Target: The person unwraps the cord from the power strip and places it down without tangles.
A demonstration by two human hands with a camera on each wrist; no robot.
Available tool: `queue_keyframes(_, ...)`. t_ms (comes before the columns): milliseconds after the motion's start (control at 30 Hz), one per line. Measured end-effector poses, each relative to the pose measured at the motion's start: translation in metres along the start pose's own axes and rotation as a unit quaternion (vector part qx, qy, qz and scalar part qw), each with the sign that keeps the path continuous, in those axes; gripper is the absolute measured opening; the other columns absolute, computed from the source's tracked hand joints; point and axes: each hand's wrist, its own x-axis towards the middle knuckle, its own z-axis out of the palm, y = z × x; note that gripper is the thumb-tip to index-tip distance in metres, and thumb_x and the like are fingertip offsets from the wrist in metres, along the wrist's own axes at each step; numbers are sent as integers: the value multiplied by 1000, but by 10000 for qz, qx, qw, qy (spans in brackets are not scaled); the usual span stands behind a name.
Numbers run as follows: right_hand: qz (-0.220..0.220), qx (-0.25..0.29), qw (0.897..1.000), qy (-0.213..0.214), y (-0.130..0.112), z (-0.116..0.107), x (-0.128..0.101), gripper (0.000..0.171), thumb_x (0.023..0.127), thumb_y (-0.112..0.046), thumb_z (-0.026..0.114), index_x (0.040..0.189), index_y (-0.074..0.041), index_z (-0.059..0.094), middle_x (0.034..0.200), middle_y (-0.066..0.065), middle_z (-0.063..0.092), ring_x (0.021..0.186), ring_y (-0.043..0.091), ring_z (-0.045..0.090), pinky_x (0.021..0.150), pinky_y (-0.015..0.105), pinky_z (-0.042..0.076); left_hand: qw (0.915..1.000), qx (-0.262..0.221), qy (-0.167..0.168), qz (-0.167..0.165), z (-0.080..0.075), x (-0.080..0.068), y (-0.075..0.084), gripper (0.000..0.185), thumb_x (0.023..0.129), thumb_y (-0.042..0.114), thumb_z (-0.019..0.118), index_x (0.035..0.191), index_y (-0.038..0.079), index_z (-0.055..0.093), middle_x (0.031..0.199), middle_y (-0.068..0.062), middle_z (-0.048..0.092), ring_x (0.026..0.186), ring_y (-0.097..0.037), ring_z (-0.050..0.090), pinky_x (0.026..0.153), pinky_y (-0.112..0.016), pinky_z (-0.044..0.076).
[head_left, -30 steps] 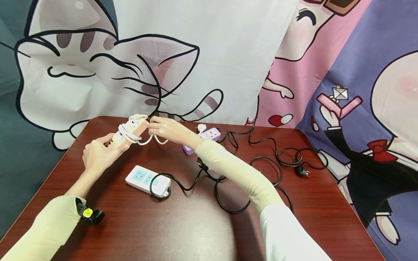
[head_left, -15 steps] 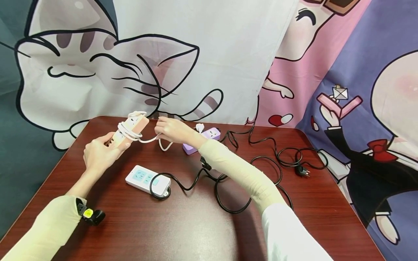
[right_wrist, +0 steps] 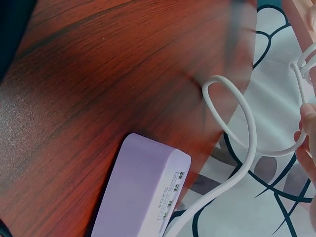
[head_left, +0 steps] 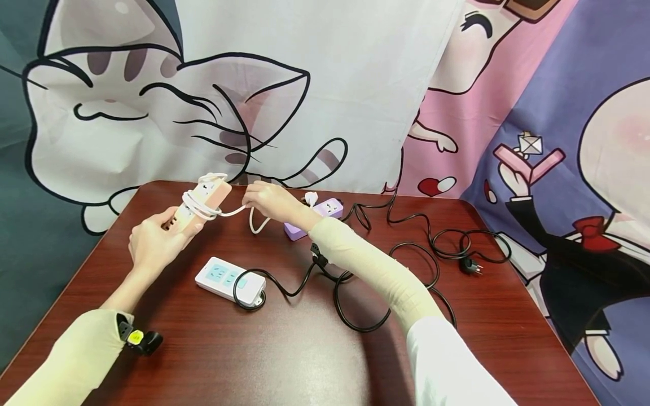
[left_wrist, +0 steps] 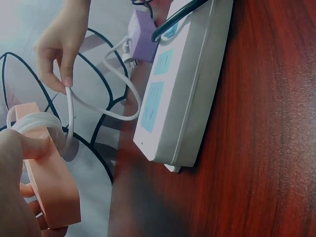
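My left hand (head_left: pixel 157 239) grips a peach-and-white power strip (head_left: pixel 219 194) by its near end and holds it up over the table's far left. A white cord (head_left: pixel 199 206) is wound around the strip's middle. To the right of it, my right hand (head_left: pixel 271 200) pinches that cord between thumb and fingertips, as the left wrist view shows. Between strip and hand the cord runs fairly straight; past the hand it hangs in a loop (left_wrist: pixel 129 106). A white plug (head_left: pixel 311 198) shows beside a purple power strip (head_left: pixel 332 208), partly hidden behind my right forearm.
A white power strip (head_left: pixel 223 277) with blue sockets lies nearer on the brown table (head_left: pixel 254 361). Its black cord (head_left: pixel 350 324) trails right in loose coils. A black plug (head_left: pixel 469 266) lies at the far right. A cartoon-printed curtain (head_left: pixel 355 96) hangs behind the table.
My right hand has moved slightly right, away from the peach-and-white strip, drawing the white cord straighter. The left hand stays nearly still around the strip.
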Motion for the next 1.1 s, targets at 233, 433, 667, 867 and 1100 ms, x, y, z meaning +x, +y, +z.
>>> queue_keyframes(233,155,126,9994,292,1,1,0,14,95,-10,57,97,-12,71,96,-1,66,94,13,60,86,23,47,10000,-5,32,21,-2,-3,1,61,78,52,70,127,16,63,113,-19,68,93,-40,59,67,-49,38)
queue_keyframes(433,249,297,9983,433,2,-2,-1,13,94,-7,58,95,-9,71,95,1,66,94,14,61,89,22,46,10000,-53,66,16,-2,-5,1,63,77,53,71,128,17,62,114,-18,68,94,-39,59,68,-52,39)
queue_keyframes(667,541,296,9970,470,3,-6,-2,15,94,-9,58,97,-9,72,98,1,68,97,15,62,90,22,47,9996,-161,4,241,-1,-7,-2,63,76,47,75,128,14,62,116,-20,67,96,-40,60,72,-54,39)
queue_keyframes(867,779,212,9953,532,4,-7,-4,15,94,-8,58,96,-10,73,98,0,69,99,14,61,90,23,47,9990,-97,-112,415,-1,-7,-2,62,75,47,75,128,16,63,112,-19,68,91,-36,59,68,-49,37)
queue_keyframes(1100,1072,208,9922,599,5,-9,-4,14,94,-11,59,96,-12,73,100,-1,69,101,14,61,89,23,48,9988,-168,-152,441,1,-9,-5,67,75,45,76,130,11,61,120,-19,65,97,-40,61,72,-52,39)
